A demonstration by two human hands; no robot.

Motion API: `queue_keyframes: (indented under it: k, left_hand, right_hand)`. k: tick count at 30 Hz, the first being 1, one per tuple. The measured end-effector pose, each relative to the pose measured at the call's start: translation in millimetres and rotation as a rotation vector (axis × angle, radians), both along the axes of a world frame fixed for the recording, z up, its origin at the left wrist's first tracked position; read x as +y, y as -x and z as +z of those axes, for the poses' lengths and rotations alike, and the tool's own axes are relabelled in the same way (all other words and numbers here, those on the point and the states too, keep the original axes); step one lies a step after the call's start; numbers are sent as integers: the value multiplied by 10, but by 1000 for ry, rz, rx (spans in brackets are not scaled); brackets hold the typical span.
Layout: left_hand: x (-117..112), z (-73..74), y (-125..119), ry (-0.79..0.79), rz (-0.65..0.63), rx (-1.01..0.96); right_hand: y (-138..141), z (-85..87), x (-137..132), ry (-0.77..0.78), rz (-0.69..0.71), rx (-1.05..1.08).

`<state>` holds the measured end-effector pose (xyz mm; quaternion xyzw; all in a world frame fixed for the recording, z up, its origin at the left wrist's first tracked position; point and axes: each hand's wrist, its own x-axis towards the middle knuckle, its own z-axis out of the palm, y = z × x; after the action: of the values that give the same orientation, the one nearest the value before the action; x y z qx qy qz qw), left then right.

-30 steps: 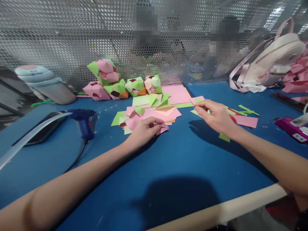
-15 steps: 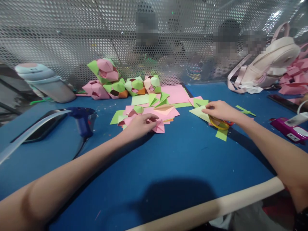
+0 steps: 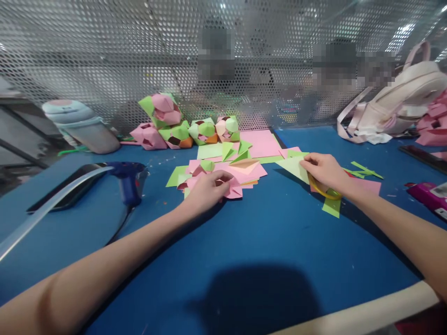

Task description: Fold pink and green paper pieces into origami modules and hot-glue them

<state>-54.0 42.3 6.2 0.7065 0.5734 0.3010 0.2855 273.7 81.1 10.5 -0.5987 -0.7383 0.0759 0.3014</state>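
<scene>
My left hand [image 3: 206,190] rests at the front of a pile of pink paper [image 3: 249,170], thumb and curved forefinger apart. Beside its fingertips lies a small folded pink piece [image 3: 235,190]; whether they touch it is hard to tell. My right hand [image 3: 324,171] pinches the edge of a pale green paper sheet [image 3: 294,168], tilted and partly lifted off the table. Under that hand are the yellow handles of scissors [image 3: 326,191], their blades hidden. A green paper strip [image 3: 331,207] sticks out below them.
Folded paper balls [image 3: 179,135] stand stacked against the perforated metal screen [image 3: 115,60]. To the left are a blue glue gun [image 3: 131,184], a dark phone-like slab [image 3: 71,188] and a tumbler [image 3: 84,128]. At right: green scraps [image 3: 365,171], a purple device [image 3: 428,197], a pale backpack [image 3: 394,104].
The view has shifted slightly. My right hand has drawn the pale green sheet up a little from the scissors, and a pink sheet now shows behind that wrist. My left hand stays by the pile.
</scene>
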Motion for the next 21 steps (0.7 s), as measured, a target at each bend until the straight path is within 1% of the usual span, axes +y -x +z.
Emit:
queue_keyframes:
  k: [3,5,8,11,13,14,16,18,21]
  left_hand:
    - [-18,1,-8,-64,22,-55]
    - [-24,-20,-9,-116,29,-67]
    - [-26,-74,-10,-237,50,-59]
    - [-42,-113,-20,-421,52,-57]
    - [-69,-122,-29,-544,13,-35]
    - [-86,-125,-34,-598,-16,-16]
    - [-119,-136,-40,-674,-89,28]
    - [-144,-158,-39,-696,-175,62]
    - [-150,-202,-27,-712,-259,118]
  right_hand:
    - [-25,43,4,-83,-2,37]
    - [13,100,5,-114,17,54]
    - [203,184,94,-76,90,49]
    - [569,207,340,29,253,29]
    - [877,182,565,74,371,45]
    - [1036,162,682,83,398,49]
    - [1335,118,902,102,415,55]
    - [1575,88,1083,131,416,60]
    - [1768,106,1259,136,404,78]
